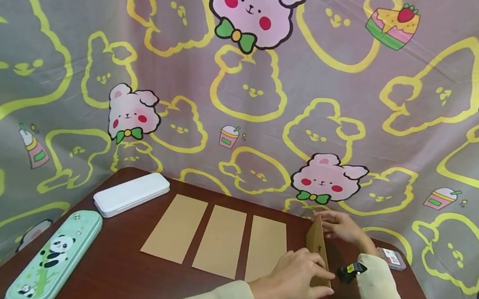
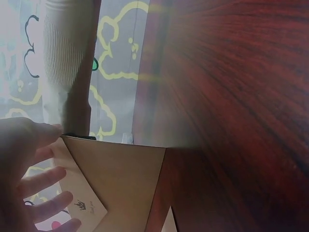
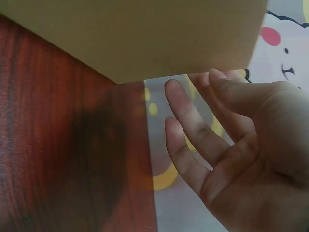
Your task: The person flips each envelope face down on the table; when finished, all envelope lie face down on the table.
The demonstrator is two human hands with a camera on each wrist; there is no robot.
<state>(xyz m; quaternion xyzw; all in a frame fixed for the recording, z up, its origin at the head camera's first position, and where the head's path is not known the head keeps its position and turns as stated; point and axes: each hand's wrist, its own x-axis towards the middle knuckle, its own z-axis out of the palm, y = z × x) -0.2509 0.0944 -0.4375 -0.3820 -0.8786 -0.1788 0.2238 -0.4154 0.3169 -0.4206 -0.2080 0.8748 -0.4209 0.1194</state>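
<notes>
A brown kraft envelope (image 1: 314,237) stands on its long edge on the table, between my two hands. Its pointed flap bears a small crown print and writing, seen in the left wrist view (image 2: 82,198). My left hand (image 1: 294,278) pinches the near end, thumb at the upper edge and fingers spread along the flap side. At the far end my right hand (image 1: 342,226) holds the edge between thumb and forefinger; its other fingers stand apart from the paper in the right wrist view. To the left, three flat brown paper pieces (image 1: 219,240) lie in a row.
A white case (image 1: 131,195) lies at the back left of the dark wooden table (image 1: 116,276). Nearer is a mint-green tin with pandas (image 1: 55,256). A small clear box (image 1: 391,258) sits at the right edge. Patterned curtain (image 1: 242,134) hangs around the table.
</notes>
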